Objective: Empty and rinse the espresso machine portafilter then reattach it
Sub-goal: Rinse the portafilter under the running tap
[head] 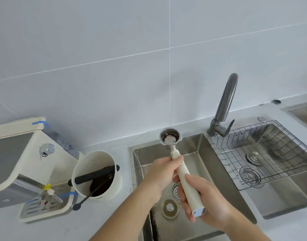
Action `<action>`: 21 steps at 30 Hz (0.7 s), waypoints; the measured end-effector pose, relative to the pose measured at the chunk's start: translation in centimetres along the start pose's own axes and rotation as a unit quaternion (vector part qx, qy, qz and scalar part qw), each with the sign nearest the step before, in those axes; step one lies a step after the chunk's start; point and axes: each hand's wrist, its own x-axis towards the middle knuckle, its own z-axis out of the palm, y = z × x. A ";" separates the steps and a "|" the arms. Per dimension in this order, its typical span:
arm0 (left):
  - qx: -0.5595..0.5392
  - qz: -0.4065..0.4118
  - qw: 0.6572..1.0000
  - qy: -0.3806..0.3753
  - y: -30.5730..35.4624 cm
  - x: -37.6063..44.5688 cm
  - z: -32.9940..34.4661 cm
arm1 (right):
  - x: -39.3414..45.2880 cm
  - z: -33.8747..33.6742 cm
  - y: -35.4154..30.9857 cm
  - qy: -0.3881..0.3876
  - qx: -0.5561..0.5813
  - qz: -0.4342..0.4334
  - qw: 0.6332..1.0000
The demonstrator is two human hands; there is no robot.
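Note:
I hold the portafilter (182, 173) over the left sink basin (197, 150), its cream handle pointing toward me. Its metal basket (169, 136) faces up and shows dark coffee residue around a pale patch. My right hand (204, 200) grips the lower end of the handle. My left hand (164, 173) holds the handle near its neck, just below the basket. The cream espresso machine (19, 153) stands at the left on the counter. A grey faucet (225, 105) rises behind the sinks, with no water running.
A cream knock box (97, 174) with a black bar and dark grounds stands between machine and sink; a black brush leans in it. The machine's drip tray (45, 204) lies in front. The right basin holds a wire rack (263, 153).

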 end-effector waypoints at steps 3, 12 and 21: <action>-0.015 -0.011 1.000 0.007 -0.3 0.9 1.3 | 0.1 -1.3 -0.1 0.009 -0.012 0.007 1.000; -0.015 -0.025 1.000 -0.007 -0.6 3.8 3.9 | -0.6 -6.1 -1.3 0.053 -0.152 0.008 0.987; -0.020 -0.056 0.998 -0.013 -1.1 6.2 5.2 | 1.1 -14.0 -5.9 0.301 -0.240 -0.043 0.922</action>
